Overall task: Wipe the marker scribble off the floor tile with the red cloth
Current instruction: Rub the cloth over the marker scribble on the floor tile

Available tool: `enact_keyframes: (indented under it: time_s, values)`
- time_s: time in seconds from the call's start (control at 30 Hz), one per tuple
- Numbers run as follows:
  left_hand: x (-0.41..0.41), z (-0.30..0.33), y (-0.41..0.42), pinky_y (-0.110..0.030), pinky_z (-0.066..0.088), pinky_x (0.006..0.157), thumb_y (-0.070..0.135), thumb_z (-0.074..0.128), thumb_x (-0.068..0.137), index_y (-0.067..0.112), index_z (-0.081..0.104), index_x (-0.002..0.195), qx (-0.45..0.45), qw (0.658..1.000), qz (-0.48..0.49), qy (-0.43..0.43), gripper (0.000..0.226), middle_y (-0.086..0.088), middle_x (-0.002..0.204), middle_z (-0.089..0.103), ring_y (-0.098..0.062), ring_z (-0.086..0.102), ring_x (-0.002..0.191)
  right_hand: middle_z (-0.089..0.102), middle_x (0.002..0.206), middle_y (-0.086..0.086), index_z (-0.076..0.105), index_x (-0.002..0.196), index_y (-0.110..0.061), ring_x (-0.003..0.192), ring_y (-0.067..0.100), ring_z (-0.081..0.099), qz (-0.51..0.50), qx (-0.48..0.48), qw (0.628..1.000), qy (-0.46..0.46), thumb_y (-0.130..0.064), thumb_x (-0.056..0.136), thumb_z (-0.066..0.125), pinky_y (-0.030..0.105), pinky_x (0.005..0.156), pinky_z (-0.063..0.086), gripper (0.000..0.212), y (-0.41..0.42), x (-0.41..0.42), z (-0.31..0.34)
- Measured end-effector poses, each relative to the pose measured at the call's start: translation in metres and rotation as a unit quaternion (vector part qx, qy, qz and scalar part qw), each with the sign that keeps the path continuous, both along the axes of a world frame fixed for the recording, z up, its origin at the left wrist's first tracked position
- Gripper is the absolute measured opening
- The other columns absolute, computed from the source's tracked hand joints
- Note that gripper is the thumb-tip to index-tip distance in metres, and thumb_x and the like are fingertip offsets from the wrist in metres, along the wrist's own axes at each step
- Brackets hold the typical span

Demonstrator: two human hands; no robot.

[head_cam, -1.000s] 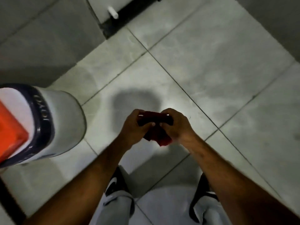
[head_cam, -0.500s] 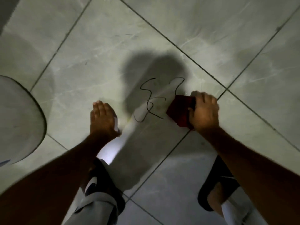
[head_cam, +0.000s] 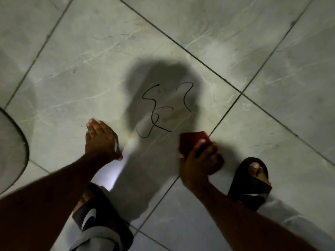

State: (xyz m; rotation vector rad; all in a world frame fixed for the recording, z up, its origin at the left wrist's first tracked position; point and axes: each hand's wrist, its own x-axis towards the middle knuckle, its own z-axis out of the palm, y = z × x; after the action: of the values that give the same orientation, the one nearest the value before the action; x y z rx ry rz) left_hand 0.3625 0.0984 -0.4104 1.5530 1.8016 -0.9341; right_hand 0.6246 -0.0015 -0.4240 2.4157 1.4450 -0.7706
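Observation:
A black marker scribble (head_cam: pixel 159 110) runs across a pale marbled floor tile (head_cam: pixel 81 78), partly inside a dark shadow. My right hand (head_cam: pixel 198 160) grips the folded red cloth (head_cam: pixel 192 144) and holds it down on the floor just below and right of the scribble, apart from the lines. My left hand (head_cam: pixel 101 140) rests flat on the same tile, left of the scribble, fingers together and pointing away from me, with nothing in it.
My feet in black slides stand at the bottom centre (head_cam: pixel 97 220) and at the right (head_cam: pixel 252 182). A rounded grey object (head_cam: pixel 10 151) bulges in at the left edge. Dark grout lines (head_cam: pixel 241 94) cross the floor.
My right hand has pulled the red cloth down and towards me, off the scribble's right edge. My left hand stays planted on the tile. The view has shifted slightly.

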Motion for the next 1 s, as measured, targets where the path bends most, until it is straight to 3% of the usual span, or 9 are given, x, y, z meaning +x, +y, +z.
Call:
enact_keyframes:
  time_s: [0.13, 0.33, 0.47, 0.57, 0.63, 0.7, 0.83, 0.93, 1.0]
  values:
    - [-0.004, 0.000, -0.005, -0.055, 0.010, 0.120, 0.058, 0.085, 0.051, -0.012, -0.012, 0.144, 0.018, 1.000, -0.009, -0.006, 0.152, -0.041, 0.153, -0.011, -0.052, -0.007, 0.145, 0.017, 0.151, 0.042, 0.015, 0.153, -0.019, 0.133, 0.068, 0.017, 0.106, 0.057, 0.992, 0.040, -0.068, 0.087, 0.032, 0.078, 0.102, 0.017, 0.084, 0.078, -0.028, -0.023]
    - [-0.016, 0.006, -0.012, -0.053, 0.009, 0.121, 0.066, 0.079, 0.053, -0.006, -0.006, 0.148, 0.060, 0.997, -0.032, -0.032, 0.147, -0.033, 0.157, -0.008, -0.047, -0.004, 0.147, -0.009, 0.158, 0.034, -0.006, 0.151, -0.035, 0.138, 0.063, -0.007, 0.129, 0.129, 0.983, 0.030, -0.062, 0.089, 0.032, 0.079, 0.106, 0.004, 0.077, 0.186, 0.045, -0.043]
    - [-0.019, 0.004, -0.013, -0.051, 0.007, 0.121, 0.067, 0.077, 0.054, -0.006, -0.006, 0.148, 0.067, 0.996, -0.035, -0.038, 0.145, -0.033, 0.157, -0.007, -0.046, -0.005, 0.148, 0.011, 0.158, 0.034, 0.014, 0.155, -0.026, 0.140, 0.061, 0.013, 0.167, 0.145, 0.975, 0.016, -0.051, 0.088, 0.040, 0.072, 0.109, 0.017, 0.075, 0.114, 0.032, -0.033]
    - [-0.022, 0.007, -0.011, -0.049, 0.009, 0.122, 0.065, 0.078, 0.053, -0.005, -0.001, 0.149, 0.073, 0.996, -0.026, -0.054, 0.142, -0.032, 0.158, -0.001, -0.045, -0.001, 0.148, 0.018, 0.157, 0.032, 0.015, 0.155, -0.027, 0.142, 0.057, 0.014, 0.387, 0.115, 0.913, 0.057, -0.046, 0.086, 0.055, 0.071, 0.110, 0.018, 0.082, 0.017, 0.028, -0.022]
    - [-0.028, 0.010, -0.003, -0.047, 0.011, 0.123, 0.062, 0.079, 0.054, -0.003, 0.004, 0.150, 0.102, 0.992, -0.019, -0.071, 0.138, -0.028, 0.159, 0.007, -0.042, 0.004, 0.149, 0.018, 0.158, 0.029, 0.016, 0.154, -0.031, 0.143, 0.055, 0.013, 0.466, 0.100, 0.875, 0.084, -0.048, 0.085, 0.055, 0.071, 0.109, 0.018, 0.081, 0.031, 0.051, -0.023]
    - [-0.037, 0.012, 0.008, -0.044, 0.009, 0.124, 0.058, 0.081, 0.054, 0.000, 0.004, 0.151, 0.133, 0.988, -0.007, -0.080, 0.137, -0.024, 0.161, 0.005, -0.038, 0.003, 0.150, 0.019, 0.157, 0.030, 0.019, 0.153, -0.031, 0.140, 0.059, 0.017, 0.435, 0.132, 0.887, 0.077, -0.049, 0.088, 0.048, 0.075, 0.106, 0.022, 0.073, 0.094, 0.057, -0.027]
    - [-0.045, 0.009, 0.032, -0.044, 0.007, 0.124, 0.059, 0.084, 0.049, -0.001, -0.002, 0.151, 0.093, 0.991, -0.029, -0.089, 0.146, -0.028, 0.159, -0.008, -0.040, -0.006, 0.149, 0.004, 0.160, 0.030, 0.011, 0.154, -0.031, 0.141, 0.060, 0.005, 0.207, 0.159, 0.965, 0.028, -0.056, 0.088, 0.044, 0.075, 0.109, 0.011, 0.078, 0.249, 0.023, -0.036]
    - [-0.047, 0.007, 0.034, -0.045, 0.007, 0.124, 0.061, 0.083, 0.050, -0.003, -0.008, 0.149, 0.067, 0.993, -0.043, -0.085, 0.149, -0.032, 0.157, -0.013, -0.043, -0.009, 0.148, 0.007, 0.160, 0.029, 0.017, 0.153, -0.032, 0.141, 0.059, 0.006, 0.268, 0.167, 0.947, 0.056, -0.056, 0.087, 0.047, 0.074, 0.110, 0.010, 0.076, 0.255, -0.047, -0.039]
    - [-0.048, 0.007, 0.033, -0.045, 0.006, 0.124, 0.062, 0.082, 0.052, -0.005, -0.012, 0.148, 0.061, 0.994, -0.054, -0.078, 0.149, -0.033, 0.157, -0.015, -0.045, -0.010, 0.147, 0.021, 0.157, 0.030, 0.029, 0.151, -0.029, 0.140, 0.059, 0.015, 0.387, 0.191, 0.896, 0.105, -0.048, 0.089, 0.052, 0.074, 0.110, 0.012, 0.069, 0.179, -0.080, -0.037]
